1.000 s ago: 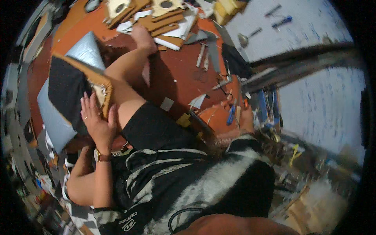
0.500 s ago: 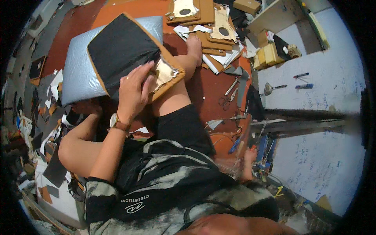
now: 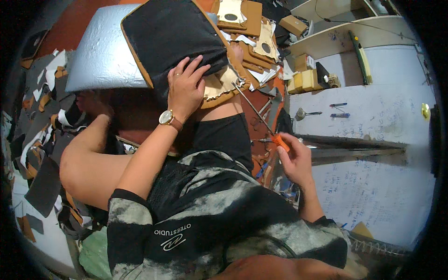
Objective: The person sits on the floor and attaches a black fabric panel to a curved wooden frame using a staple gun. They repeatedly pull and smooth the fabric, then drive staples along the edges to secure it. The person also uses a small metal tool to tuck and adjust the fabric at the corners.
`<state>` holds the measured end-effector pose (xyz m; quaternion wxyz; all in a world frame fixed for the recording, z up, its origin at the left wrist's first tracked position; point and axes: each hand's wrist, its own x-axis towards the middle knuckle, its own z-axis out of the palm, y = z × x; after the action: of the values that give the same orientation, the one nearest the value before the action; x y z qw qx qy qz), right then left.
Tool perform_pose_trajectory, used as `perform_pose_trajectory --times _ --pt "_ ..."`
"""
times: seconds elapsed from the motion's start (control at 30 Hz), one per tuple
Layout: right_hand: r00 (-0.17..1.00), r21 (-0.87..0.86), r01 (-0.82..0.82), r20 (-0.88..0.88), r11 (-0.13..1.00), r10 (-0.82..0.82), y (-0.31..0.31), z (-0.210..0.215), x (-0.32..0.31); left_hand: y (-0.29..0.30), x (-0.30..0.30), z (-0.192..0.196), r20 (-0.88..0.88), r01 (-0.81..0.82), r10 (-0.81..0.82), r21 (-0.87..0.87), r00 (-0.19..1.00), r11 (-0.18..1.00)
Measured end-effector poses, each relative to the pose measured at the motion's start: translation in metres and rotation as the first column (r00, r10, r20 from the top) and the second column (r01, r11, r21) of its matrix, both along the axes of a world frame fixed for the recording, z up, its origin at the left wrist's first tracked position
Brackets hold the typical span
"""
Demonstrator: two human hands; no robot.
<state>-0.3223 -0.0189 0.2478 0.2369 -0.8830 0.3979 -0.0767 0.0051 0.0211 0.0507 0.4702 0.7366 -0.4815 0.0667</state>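
Observation:
My left hand (image 3: 186, 88) lies flat on an upholstered panel (image 3: 172, 42), its fingers spread over the black backing cloth. Tan covering wraps the panel's edge, and a cream patch of bare backing (image 3: 221, 84) shows at its right corner. Beneath the panel is a silver-blue, shiny cushion (image 3: 107, 51); the corner rests over my leg. In my right hand (image 3: 297, 163) is a screwdriver (image 3: 281, 142), gripped by its orange handle. The long metal shaft slants up to the left, its end at the panel's right edge; whether it touches cannot be made out.
Tan panels (image 3: 252, 18) with cream backs are stacked beyond my foot. Scissors (image 3: 256, 123) lie on the red-brown floor to the right. A white surface (image 3: 359, 112) with pens and yellow blocks (image 3: 305, 80) stands at the right. Fabric scraps (image 3: 46, 163) cover the left side.
My right hand has come up from the tools at the lower right with the screwdriver, bringing its shaft to the panel. My left hand has spread flat on the backing.

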Motion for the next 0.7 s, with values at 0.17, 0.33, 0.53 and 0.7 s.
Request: perform_pose_trajectory --times 0.17,0.33,0.53,0.7 --pt "0.993 -0.103 -0.083 -0.098 0.991 0.073 0.017 0.001 0.005 0.0 0.002 -0.002 -0.008 -0.012 0.012 -0.008 1.0 1.0" --pt "0.993 -0.112 -0.042 -0.117 0.993 0.028 0.033 0.006 0.003 -0.001 0.001 -0.002 0.009 -0.026 0.026 -0.012 1.0 1.0" --pt "0.991 -0.114 -0.031 -0.135 0.993 0.016 0.039 0.019 0.017 -0.004 0.002 -0.001 0.028 -0.034 0.034 0.018 0.999 0.999" --pt "0.964 -0.24 -0.128 -0.256 0.962 0.064 0.034 0.033 0.031 -0.006 0.003 0.003 0.032 -0.037 0.035 0.068 0.999 0.997"
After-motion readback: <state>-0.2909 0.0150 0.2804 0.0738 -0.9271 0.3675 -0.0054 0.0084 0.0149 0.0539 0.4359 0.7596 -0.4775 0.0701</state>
